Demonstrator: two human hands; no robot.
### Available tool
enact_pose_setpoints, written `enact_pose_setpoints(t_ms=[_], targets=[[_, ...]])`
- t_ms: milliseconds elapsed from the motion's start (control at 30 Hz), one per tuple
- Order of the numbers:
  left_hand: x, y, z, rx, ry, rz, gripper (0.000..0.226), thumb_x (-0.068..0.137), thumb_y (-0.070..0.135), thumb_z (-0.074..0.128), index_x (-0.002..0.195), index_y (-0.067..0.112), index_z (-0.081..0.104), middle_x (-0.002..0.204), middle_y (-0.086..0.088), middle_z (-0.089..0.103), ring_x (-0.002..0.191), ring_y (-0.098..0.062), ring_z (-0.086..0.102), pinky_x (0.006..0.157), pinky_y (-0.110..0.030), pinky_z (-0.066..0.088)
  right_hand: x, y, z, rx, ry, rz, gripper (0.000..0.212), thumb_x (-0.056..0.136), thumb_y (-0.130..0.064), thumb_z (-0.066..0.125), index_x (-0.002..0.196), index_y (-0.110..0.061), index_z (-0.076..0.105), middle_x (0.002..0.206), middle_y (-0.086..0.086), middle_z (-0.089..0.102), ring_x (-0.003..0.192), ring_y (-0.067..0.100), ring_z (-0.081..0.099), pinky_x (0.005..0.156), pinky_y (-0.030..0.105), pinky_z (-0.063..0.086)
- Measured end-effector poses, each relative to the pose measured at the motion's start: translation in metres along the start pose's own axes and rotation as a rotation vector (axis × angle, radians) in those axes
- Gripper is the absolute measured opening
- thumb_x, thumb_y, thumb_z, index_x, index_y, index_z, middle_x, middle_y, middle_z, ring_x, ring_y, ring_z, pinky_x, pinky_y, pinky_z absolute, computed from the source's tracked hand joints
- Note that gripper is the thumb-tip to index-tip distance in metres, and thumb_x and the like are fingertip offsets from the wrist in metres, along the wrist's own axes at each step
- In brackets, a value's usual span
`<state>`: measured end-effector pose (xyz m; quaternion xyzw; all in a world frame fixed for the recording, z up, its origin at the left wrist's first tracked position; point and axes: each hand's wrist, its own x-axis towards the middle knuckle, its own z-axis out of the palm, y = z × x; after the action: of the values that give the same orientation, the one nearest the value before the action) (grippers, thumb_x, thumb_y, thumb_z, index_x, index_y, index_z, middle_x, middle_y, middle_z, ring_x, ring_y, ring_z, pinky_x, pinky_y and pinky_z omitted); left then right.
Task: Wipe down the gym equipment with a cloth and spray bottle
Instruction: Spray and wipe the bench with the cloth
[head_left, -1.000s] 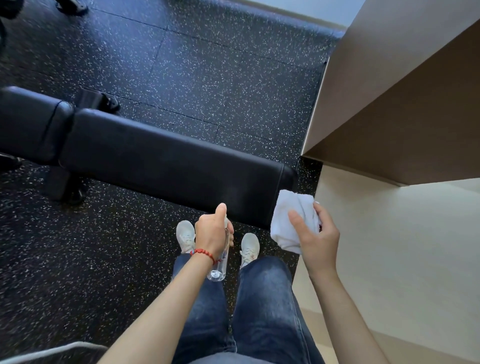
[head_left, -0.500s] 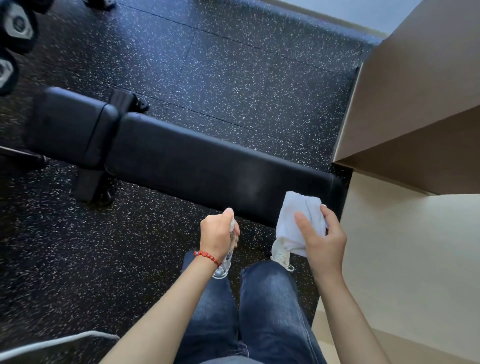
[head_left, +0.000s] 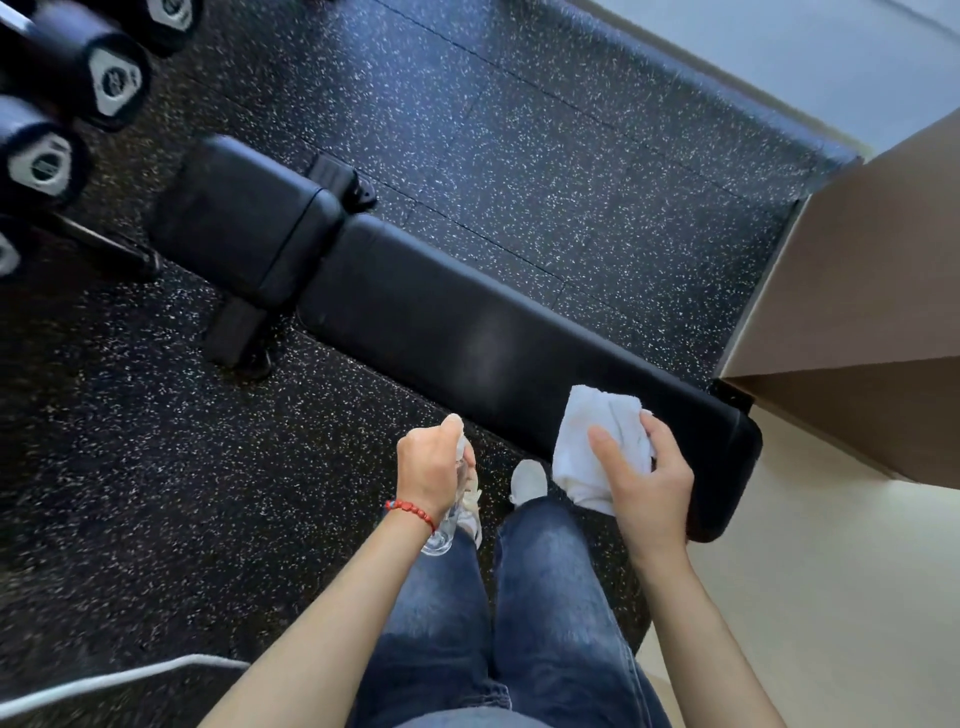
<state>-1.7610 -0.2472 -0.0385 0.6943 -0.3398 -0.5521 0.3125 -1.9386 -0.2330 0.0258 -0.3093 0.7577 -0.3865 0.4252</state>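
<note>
A black padded weight bench (head_left: 467, 332) runs diagonally across the speckled rubber floor in front of me. My left hand (head_left: 428, 470), with a red bead bracelet at the wrist, is closed around a small clear spray bottle (head_left: 445, 525), thumb on its top, just short of the bench's near edge. My right hand (head_left: 641, 483) grips a bunched white cloth (head_left: 587, 441) over the bench's right end. A faint hazy patch shows on the pad near its middle.
Black dumbbells (head_left: 111, 78) sit on a rack at the far left. A tan wall corner (head_left: 852, 291) stands close to the bench's right end, with pale flooring (head_left: 831, 597) below it. My jeans and white shoes (head_left: 527, 480) are beside the bench. A white cord (head_left: 104, 680) lies at lower left.
The view has shifted left, bringing the dumbbells into sight. Both hands stayed in about the same pose; the cloth sits slightly further onto the bench end.
</note>
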Motion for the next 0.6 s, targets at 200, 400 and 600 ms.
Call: enact_pose_setpoints(t_ms=[200,400,600], targets=[[0.014,0.010,-0.021,-0.007,0.147,-0.022,0.063,0.073,0.054,0.036,0.039,0.004,0.053,0.035,-0.007,0.050,0.038,-0.019,0.051,0.057,-0.034,0.046,0.020,-0.017,0.029,-0.040,-0.119,0.012,0.028,0.079,-0.017,0.072,0.101,-0.024,0.057,0.097,-0.012,0.060,0.089,0.007,0.056,0.081,0.022,0.044],[0.037,0.032,-0.034,-0.135,0.262,-0.006,0.062,0.068,0.051,0.039,0.039,-0.003,0.050,0.035,-0.011,0.046,0.034,-0.022,0.045,0.043,-0.025,0.038,0.052,-0.043,0.061,-0.090,-0.237,-0.017,0.031,0.078,-0.017,0.071,0.105,-0.022,0.056,0.101,-0.014,0.059,0.091,-0.002,0.055,0.080,0.010,0.039],[0.058,0.051,-0.043,-0.190,0.361,-0.015,0.060,0.067,0.051,0.040,0.038,0.000,0.052,0.034,-0.013,0.046,0.034,-0.023,0.045,0.042,-0.024,0.037,0.079,-0.076,0.090,-0.136,-0.342,-0.062,0.032,0.079,-0.016,0.071,0.104,-0.025,0.053,0.100,-0.019,0.054,0.096,0.003,0.051,0.084,0.014,0.034]])
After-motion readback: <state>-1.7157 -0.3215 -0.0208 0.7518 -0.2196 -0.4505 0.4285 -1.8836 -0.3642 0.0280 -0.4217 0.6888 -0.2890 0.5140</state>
